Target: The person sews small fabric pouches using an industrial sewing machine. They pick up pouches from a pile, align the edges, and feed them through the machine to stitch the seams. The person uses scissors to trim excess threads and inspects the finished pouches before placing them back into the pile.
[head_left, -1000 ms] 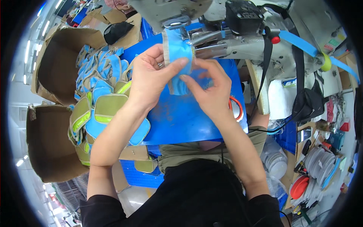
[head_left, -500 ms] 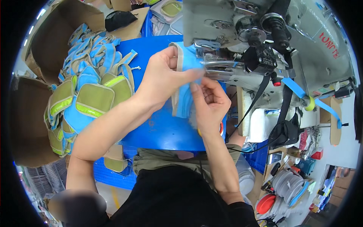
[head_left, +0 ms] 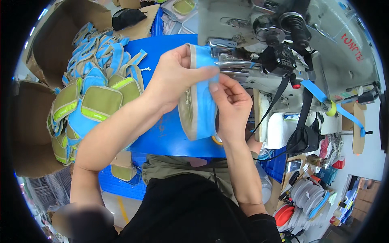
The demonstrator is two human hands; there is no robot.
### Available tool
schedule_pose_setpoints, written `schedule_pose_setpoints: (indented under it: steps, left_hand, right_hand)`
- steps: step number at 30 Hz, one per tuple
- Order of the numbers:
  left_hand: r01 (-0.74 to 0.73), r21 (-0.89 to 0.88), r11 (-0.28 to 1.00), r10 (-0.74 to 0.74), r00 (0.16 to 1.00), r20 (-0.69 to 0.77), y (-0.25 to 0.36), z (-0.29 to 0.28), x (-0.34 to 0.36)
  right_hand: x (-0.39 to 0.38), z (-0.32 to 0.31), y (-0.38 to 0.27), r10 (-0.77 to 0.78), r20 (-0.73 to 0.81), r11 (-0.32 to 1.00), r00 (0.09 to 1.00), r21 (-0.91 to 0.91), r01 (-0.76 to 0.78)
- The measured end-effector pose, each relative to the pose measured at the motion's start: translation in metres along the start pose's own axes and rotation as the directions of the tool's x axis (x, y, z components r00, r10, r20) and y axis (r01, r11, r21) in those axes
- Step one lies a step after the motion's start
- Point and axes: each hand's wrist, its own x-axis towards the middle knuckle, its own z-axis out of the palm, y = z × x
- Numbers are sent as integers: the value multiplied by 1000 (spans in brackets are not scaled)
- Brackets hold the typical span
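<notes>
Both hands hold a blue fabric piece (head_left: 205, 109) with beige edging, upright at the needle end of a sewing machine (head_left: 279, 60). My left hand (head_left: 174, 77) grips its upper part from the left, thumb pressed across the blue face. My right hand (head_left: 236, 106) pinches the right edge slightly lower, fingers curled. Olive lining shows along the piece's left side. Its top right edge meets the machine's metal parts; whether it sits under the presser foot is hidden. Blue tape (head_left: 315, 90) runs through the machine's guides at the right.
Left of the blue table (head_left: 162, 137), blue and olive fabric pieces (head_left: 101, 103) spill from a cardboard box (head_left: 34, 133). A black cloth item (head_left: 129, 19) lies at the back. At lower right are stacked white discs (head_left: 306, 194) and a red disc (head_left: 285, 214).
The fabric piece has spread and hangs lower, with more olive lining showing. My right hand has shifted a little to the right; my left thumb still presses the fabric.
</notes>
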Motion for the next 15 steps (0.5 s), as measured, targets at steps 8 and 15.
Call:
schedule_pose_setpoints:
  steps: [8, 15]
  left_hand:
    - [-35, -24, 999, 34, 999, -36, -6, 8, -10]
    - [25, -36, 999, -27, 998, -48, -23, 12, -22]
  right_hand:
    - [-2, -10, -17, 84, 91, 996, 992, -19, -83]
    - [-24, -22, -24, 140, 166, 986, 976, -117, -122]
